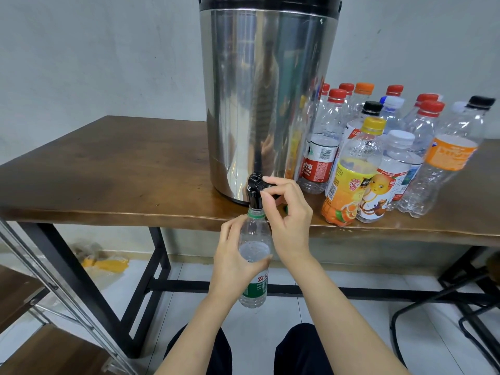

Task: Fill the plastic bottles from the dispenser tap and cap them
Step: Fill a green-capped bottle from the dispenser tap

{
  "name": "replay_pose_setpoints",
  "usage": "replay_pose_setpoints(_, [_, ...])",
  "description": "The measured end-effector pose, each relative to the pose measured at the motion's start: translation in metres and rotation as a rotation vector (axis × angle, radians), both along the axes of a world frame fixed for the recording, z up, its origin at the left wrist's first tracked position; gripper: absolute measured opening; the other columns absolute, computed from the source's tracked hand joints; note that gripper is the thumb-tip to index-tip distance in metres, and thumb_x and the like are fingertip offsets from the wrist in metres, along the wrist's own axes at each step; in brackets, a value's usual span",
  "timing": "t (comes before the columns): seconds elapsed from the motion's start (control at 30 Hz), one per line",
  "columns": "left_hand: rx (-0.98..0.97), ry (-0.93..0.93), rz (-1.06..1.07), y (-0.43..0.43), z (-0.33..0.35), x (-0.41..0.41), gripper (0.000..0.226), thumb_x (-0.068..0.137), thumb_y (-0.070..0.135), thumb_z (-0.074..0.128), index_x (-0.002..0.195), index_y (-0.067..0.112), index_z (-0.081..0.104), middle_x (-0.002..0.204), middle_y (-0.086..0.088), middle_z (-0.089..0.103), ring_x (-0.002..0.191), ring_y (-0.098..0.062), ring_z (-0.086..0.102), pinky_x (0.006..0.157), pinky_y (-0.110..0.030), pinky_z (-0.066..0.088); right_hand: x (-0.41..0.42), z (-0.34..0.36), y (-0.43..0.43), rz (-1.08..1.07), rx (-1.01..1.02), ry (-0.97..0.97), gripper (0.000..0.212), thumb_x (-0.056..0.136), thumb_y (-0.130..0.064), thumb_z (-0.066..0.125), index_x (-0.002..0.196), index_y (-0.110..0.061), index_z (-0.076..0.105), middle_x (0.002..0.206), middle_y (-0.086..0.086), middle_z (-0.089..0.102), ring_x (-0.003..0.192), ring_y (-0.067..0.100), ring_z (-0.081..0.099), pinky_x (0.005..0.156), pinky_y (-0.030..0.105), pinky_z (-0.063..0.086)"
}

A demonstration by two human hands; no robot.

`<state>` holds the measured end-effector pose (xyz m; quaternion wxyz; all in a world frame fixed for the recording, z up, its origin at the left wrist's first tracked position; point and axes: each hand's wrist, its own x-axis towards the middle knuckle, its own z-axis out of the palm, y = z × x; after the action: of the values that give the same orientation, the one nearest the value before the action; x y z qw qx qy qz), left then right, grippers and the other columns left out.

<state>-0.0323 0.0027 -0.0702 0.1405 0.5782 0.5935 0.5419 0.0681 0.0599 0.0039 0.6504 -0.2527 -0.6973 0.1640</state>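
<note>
Left hand (238,255) wraps the bottle (254,239) — upright, its mouth right under the tap (255,192) at the dispenser (265,104) base. Right hand (286,209) pinches the tap lever, directly above — water looks part-way up.

The brown table (108,169) in front of me holds a big shiny dispenser (265,104). At its three o'clock stands a bunch of capped bottles (349,180).
</note>
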Motion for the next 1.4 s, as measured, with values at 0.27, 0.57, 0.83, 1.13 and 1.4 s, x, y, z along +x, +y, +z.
replay_pose_setpoints(0.27, [0.002,0.004,0.011,0.0003,-0.0003,0.0001,0.089,0.063,0.024,0.09,0.122,0.059,0.035,0.129,0.021,0.043,0.121,0.013,0.042,0.093,-0.006,0.037,0.0022,0.0003,-0.0002,0.016,-0.016,-0.005,0.019,0.093,-0.022,0.058,0.089,-0.006,0.066,0.11,-0.004,0.064,0.101,0.008,0.061,0.08,0.013,0.045])
replay_pose_setpoints(0.57, [-0.003,0.007,0.008,0.0016,-0.0015,-0.0004,0.088,0.063,0.025,0.089,0.124,0.058,0.035,0.129,0.025,0.041,0.122,0.01,0.043,0.094,-0.009,0.038,0.0025,-0.0002,0.0003,0.021,-0.016,-0.011,0.019,0.093,-0.023,0.058,0.089,-0.007,0.066,0.111,-0.005,0.064,0.102,0.007,0.061,0.079,0.014,0.046])
replay_pose_setpoints(0.83, [-0.004,0.03,0.017,0.0021,-0.0024,-0.0009,0.088,0.063,0.025,0.09,0.121,0.06,0.034,0.129,0.022,0.042,0.121,0.013,0.041,0.091,-0.002,0.037,0.003,-0.0003,0.0009,0.021,-0.015,-0.016,0.019,0.093,-0.023,0.058,0.09,-0.006,0.067,0.111,-0.006,0.064,0.103,0.006,0.061,0.079,0.015,0.046])
replay_pose_setpoints(1.13, [0.006,0.032,0.017,0.0034,-0.0049,-0.0019,0.09,0.062,0.026,0.09,0.122,0.061,0.033,0.128,0.022,0.042,0.121,0.013,0.042,0.09,0.0,0.037,0.0043,-0.0014,0.0016,0.034,-0.022,-0.022,0.018,0.093,-0.021,0.059,0.09,-0.005,0.066,0.11,-0.001,0.065,0.102,0.006,0.061,0.08,0.014,0.046])
replay_pose_setpoints(1.4, [0.007,0.023,0.02,0.0043,-0.006,-0.0017,0.091,0.061,0.028,0.091,0.123,0.062,0.033,0.128,0.024,0.042,0.12,0.013,0.043,0.091,0.0,0.037,0.005,-0.0004,0.0011,0.036,-0.024,-0.037,0.019,0.093,-0.021,0.059,0.09,-0.004,0.067,0.11,0.001,0.066,0.103,0.002,0.06,0.081,0.013,0.045])
